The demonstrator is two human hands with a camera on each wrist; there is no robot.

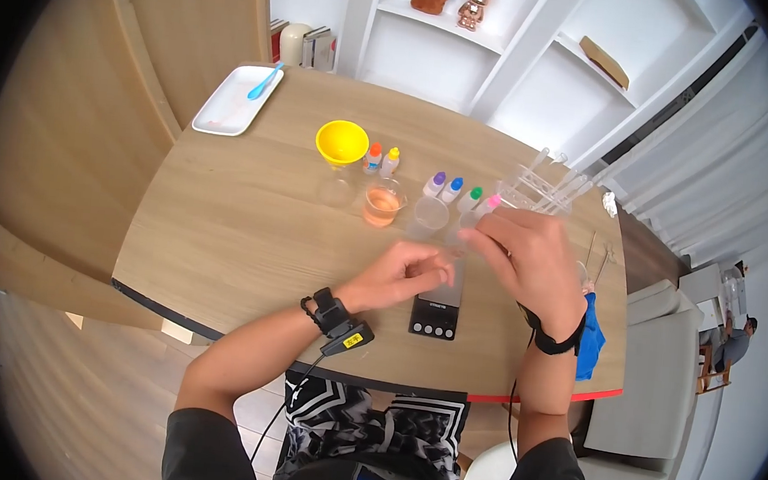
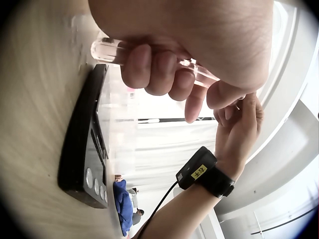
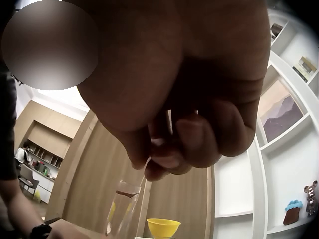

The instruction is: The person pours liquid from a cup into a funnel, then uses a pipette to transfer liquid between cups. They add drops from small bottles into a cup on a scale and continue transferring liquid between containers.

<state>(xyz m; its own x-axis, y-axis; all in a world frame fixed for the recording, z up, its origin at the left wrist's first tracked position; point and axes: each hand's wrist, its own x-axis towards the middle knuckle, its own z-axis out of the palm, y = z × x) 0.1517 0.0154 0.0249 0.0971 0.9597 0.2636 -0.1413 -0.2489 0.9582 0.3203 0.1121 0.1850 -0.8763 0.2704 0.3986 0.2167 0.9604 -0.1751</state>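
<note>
My left hand (image 1: 404, 273) hovers over the black digital scale (image 1: 434, 321), its fingers curled round a clear test tube (image 2: 107, 51). The tube's rounded end sticks out past the little finger in the left wrist view. My right hand (image 1: 536, 256) is raised to the right, fingertips pinched together around a thin pale thing (image 3: 147, 167), mostly hidden; I cannot tell its kind. In the right wrist view the tube's mouth lies just below those fingertips. Two clear cups (image 1: 428, 216) stand beyond the hands, one partly covered by the right fingers.
Behind are a beaker of orange liquid (image 1: 381, 205), a yellow bowl (image 1: 342, 142) and several colour-capped dropper bottles (image 1: 456, 187). A clear rack (image 1: 541, 191) with pipettes stands at back right, a blue cloth (image 1: 591, 338) at right. A white tray (image 1: 214, 105) holds a blue spoon.
</note>
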